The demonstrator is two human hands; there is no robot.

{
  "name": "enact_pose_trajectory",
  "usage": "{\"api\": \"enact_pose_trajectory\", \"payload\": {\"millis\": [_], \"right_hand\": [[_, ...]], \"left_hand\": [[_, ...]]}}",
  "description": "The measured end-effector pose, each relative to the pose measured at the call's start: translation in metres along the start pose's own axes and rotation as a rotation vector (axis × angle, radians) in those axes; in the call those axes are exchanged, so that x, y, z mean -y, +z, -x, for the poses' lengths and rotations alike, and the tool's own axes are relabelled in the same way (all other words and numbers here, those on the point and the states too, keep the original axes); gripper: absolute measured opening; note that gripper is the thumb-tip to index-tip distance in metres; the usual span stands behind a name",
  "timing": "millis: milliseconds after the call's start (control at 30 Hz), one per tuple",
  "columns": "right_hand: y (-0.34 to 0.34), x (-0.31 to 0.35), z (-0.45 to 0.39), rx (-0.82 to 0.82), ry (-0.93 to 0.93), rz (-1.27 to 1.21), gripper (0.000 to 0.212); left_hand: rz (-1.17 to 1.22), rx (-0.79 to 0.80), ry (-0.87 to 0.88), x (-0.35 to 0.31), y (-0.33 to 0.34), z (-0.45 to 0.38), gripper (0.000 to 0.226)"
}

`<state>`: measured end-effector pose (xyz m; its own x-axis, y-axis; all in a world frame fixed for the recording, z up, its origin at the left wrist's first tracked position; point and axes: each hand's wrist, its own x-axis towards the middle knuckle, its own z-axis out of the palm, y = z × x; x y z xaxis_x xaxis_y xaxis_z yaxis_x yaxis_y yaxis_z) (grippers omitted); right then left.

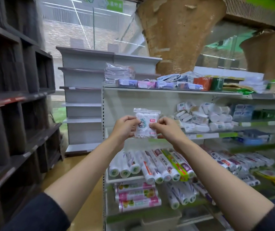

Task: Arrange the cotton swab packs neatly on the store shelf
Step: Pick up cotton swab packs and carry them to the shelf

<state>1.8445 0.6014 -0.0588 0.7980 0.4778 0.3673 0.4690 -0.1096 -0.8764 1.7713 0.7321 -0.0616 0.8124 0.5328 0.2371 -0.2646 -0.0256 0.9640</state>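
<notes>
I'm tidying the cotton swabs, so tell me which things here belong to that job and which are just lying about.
Job: swab pack, held by left hand and right hand; pile of packs on the shelf.

Lying about: rolls, tissue packs, dark racks.

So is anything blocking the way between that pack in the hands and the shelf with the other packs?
Nothing visible. Both the left hand and right hand hold the cotton swab pack in open air, left of the pile of packs on the shelf.

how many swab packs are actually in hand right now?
1. The swab pack is held upright between the left hand and right hand, before the shelf; its heap is too blurred to count.
</notes>
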Motion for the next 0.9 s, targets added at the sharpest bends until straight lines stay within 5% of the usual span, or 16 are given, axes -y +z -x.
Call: {"api": "enact_pose_trajectory", "payload": {"millis": [333,633,900], "right_hand": [[-0.064,-0.058,-0.084,-0.011,0.002,0.03,0.029],[-0.038,-0.119,-0.132,0.107,0.044,0.036,0.021],[-0.017,-0.143,-0.181,0.15,0.054,-0.032,0.014]], "left_hand": [[0.097,-0.057,-0.021,0.042,0.076,-0.085,0.008],[-0.077,0.012,-0.127,0.079,0.075,-0.127,0.011],[-0.003,-0.017,-0.105,0.105,0.056,-0.186,0.008]]}}
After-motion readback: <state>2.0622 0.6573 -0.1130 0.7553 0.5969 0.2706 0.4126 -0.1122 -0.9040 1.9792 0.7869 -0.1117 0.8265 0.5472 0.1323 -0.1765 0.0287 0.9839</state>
